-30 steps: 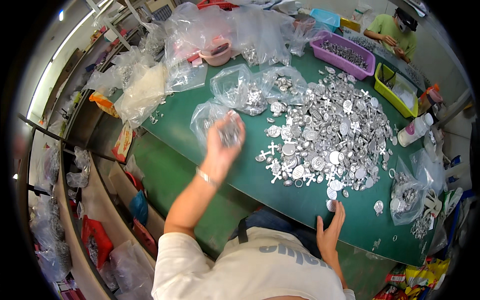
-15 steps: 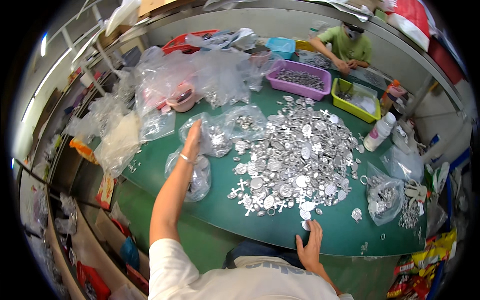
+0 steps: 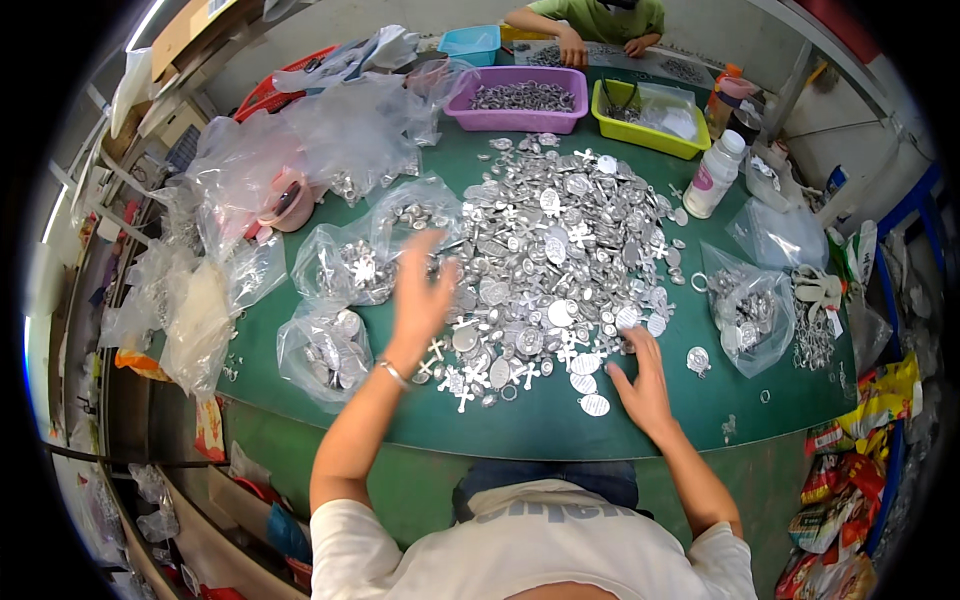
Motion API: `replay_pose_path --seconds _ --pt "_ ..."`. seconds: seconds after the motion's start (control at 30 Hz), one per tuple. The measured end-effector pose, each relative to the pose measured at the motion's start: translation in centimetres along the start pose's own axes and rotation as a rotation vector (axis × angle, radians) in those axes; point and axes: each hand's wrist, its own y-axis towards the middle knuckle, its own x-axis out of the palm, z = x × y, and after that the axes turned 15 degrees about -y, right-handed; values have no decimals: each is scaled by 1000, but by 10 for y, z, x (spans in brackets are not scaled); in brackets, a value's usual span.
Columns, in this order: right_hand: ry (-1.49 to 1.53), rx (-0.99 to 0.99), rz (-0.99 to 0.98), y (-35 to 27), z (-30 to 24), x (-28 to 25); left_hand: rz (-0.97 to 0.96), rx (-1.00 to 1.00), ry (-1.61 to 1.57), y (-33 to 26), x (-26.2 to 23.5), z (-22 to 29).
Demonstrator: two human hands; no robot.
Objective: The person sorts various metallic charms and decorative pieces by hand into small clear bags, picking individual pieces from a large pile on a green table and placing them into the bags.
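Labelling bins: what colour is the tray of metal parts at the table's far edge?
Purple tray, clearest in the head view.

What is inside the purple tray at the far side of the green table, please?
The purple tray holds a heap of small grey metal pieces, spread along its length. Their exact shapes are too small to tell, and the heap covers the tray's floor.

- Table mat: dark green, plain.
- Heap of medals and crosses at the mat's middle: shiny silver.
- Tray at the mat's far edge: purple.
- Tray just right of the purple one: yellow-green.
- Bottle right of the heap: white, with a pink label.
- Bags left of the heap: clear.
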Motion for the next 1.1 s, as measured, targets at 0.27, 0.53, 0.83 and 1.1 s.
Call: replay_pose_path --seconds 0.27,0.53,0.83,1.1 --pt "-275 -216 -5 85 5 42 -588 176 298 -44 125 23" --pt "-227 -420 -234 42 -16 20 -686 56 298 -72 89 36" --pt "10 -220 48 57 12 21 -444 11 -3 -65 84 42" --pt "-279 -188 72 79 10 30 -460 216 33 -7 143 12"
